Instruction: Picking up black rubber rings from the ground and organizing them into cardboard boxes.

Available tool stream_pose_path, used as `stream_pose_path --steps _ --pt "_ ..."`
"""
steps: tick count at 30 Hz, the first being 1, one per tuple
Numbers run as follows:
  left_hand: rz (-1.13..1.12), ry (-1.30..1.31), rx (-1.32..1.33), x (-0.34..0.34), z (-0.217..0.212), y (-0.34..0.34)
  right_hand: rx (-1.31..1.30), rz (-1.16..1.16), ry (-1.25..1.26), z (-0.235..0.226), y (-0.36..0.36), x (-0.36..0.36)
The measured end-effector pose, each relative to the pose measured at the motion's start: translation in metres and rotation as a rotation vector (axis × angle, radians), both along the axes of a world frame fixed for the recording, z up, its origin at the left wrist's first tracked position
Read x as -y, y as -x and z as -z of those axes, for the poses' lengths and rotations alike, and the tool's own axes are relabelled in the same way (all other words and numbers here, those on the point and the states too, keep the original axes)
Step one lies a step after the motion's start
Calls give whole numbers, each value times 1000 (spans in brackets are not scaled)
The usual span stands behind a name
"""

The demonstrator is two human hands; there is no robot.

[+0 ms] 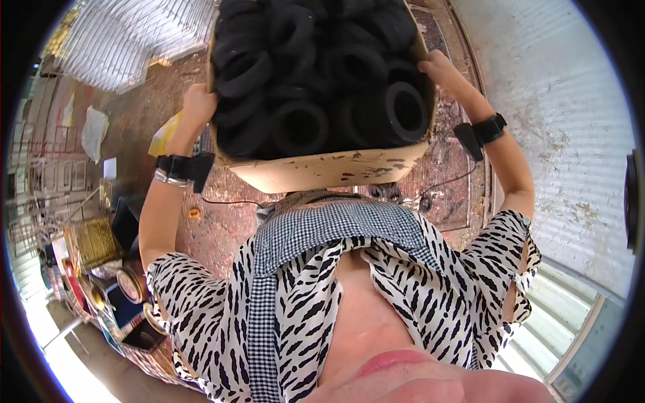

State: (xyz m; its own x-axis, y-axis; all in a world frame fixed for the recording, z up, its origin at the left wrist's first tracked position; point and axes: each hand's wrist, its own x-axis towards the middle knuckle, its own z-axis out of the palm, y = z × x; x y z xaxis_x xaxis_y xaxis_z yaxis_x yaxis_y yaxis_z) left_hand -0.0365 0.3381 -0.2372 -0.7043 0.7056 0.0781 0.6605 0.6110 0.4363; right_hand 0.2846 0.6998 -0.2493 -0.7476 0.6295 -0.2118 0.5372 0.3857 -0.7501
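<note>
A cardboard box (322,172) is held up in front of my body, its near wall smudged with black marks. Piled inside up to the rim are many black rings (297,127), thick and hollow like small foam or rubber tyres. My left hand (199,106) grips the box's left side wall, fingers curled over it. On the opposite side, my right hand (440,69) is closed on the right wall near the rim. Both wrists wear black straps with a small device. The box's underside is hidden.
Stacked wire racks (134,50) stand at the far left. A pale corrugated metal wall (551,127) runs along my right. Cluttered containers (91,242) are at the lower left. A white sheet (95,134) and yellow piece (163,136) lie left of the box, and speckled floor (228,228) shows beneath.
</note>
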Motion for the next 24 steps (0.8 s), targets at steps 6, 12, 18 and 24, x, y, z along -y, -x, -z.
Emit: stream_pose_path --steps 6,12,18,24 --pt "316 42 -28 -322 347 63 -17 128 15 326 -40 -236" --pt "486 65 110 -581 520 110 57 419 -140 438 -12 -346" --pt "555 199 270 -422 521 339 233 680 -48 444 208 -125" --pt "572 210 399 -237 475 518 309 719 -22 391 381 63"
